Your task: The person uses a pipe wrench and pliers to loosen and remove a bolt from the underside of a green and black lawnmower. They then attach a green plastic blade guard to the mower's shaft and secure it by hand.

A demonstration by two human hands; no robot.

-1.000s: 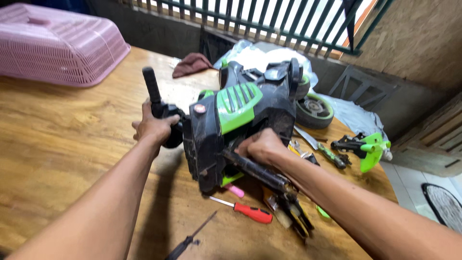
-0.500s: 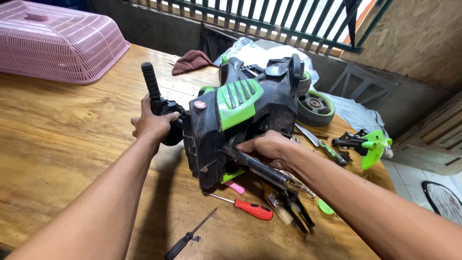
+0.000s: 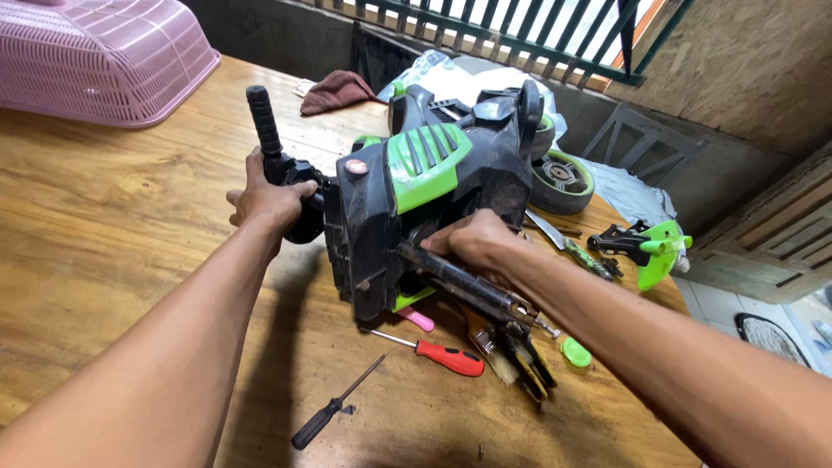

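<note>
Black-and-green machine body (image 3: 425, 199) sits mid-frame on wooden table (image 3: 104, 225), tipped on side, green vented panel facing up. Left hand (image 3: 269, 201) left of centre, fingers wrapped tight around black ribbed handle (image 3: 264, 134) at machine's left end. Right hand (image 3: 475, 244) centre-right, clasping machine's lower edge where dark metal bar (image 3: 468, 290) runs out toward lower right. Red-handled screwdriver (image 3: 433, 354) and black screwdriver (image 3: 334, 406) lie below machine. Pink basket (image 3: 104, 56) upside down, upper left. Loose wheel (image 3: 562, 180) just right of machine. Green-black part (image 3: 650, 247) far right.
</note>
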